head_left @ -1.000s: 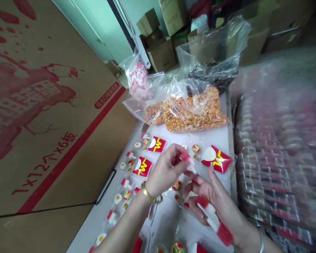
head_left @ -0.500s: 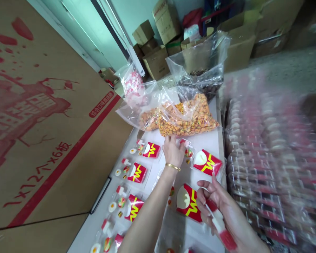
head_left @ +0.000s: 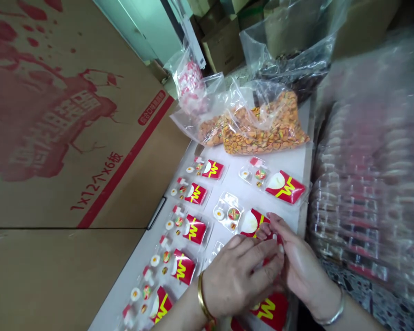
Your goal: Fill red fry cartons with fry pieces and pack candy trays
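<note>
My left hand point(head_left: 239, 271), with a gold bracelet, reaches across to my right hand, its fingers curled together at the right fingertips. What they pinch is hidden. My right hand point(head_left: 298, 264), with a silver bangle, is half closed around small red-and-white candy pieces point(head_left: 274, 237), mostly covered by the left fingers. Just beyond the hands lies a clear blister pack point(head_left: 227, 202) holding a fried-egg piece, a pizza-like piece and a red fries-box piece point(head_left: 253, 221). Farther up, another pack has a red-and-white piece point(head_left: 256, 162) beside a red fries-box piece point(head_left: 285, 187).
A column of similar filled packs point(head_left: 195, 229) runs along the table's left side. Bags of orange candies point(head_left: 265, 133) and red-and-white pieces point(head_left: 191, 85) stand at the back. A large carton point(head_left: 124, 193) borders the left; stacked clear trays point(head_left: 359, 207) fill the right.
My left hand has come back from the far right pack to my right hand, and a red-and-white piece now shows in that pack. The view has shifted, bringing the table higher in frame.
</note>
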Tool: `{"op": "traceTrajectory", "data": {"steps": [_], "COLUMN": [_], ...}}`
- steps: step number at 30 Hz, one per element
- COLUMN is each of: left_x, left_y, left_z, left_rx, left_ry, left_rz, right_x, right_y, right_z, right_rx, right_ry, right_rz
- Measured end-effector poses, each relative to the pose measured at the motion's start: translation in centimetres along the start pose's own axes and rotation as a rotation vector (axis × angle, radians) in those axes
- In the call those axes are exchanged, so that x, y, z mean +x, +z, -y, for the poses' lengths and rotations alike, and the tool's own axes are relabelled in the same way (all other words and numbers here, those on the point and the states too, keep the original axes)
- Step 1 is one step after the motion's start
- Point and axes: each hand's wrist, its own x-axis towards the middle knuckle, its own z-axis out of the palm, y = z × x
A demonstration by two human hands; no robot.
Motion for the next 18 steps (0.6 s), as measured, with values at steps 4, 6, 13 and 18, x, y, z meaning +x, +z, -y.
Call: {"op": "traceTrajectory", "data": {"steps": [4, 6, 13, 18], "left_x": [-0.4, 0.3, 3.0, 3.4], "left_y": [-0.4, -0.6, 1.6, 2.7], "left_z": [1.0, 2.8, 12.1, 13.2], "left_rx": [-0.189, -0.308, -0.257, 0.194], "left_ry": [-0.205, -0.405, -0.717, -0.723], "left_rz": [-0.287, -0.506, -0.650, -0.571], "right_x": [-0.6, -0.8, -1.2, -1.2], "right_y": [-0.4, -0.3, 0.1, -0.4], "right_z": [-0.3, 0.1, 0.6, -0.3], "right_rx": [-0.077, -0.096, -0.221, -0.279], "right_ry": [-0.130, -0.230, -0.168, -0.057], "right_rz": [0.031, 0.047, 0.047, 0.184]}}
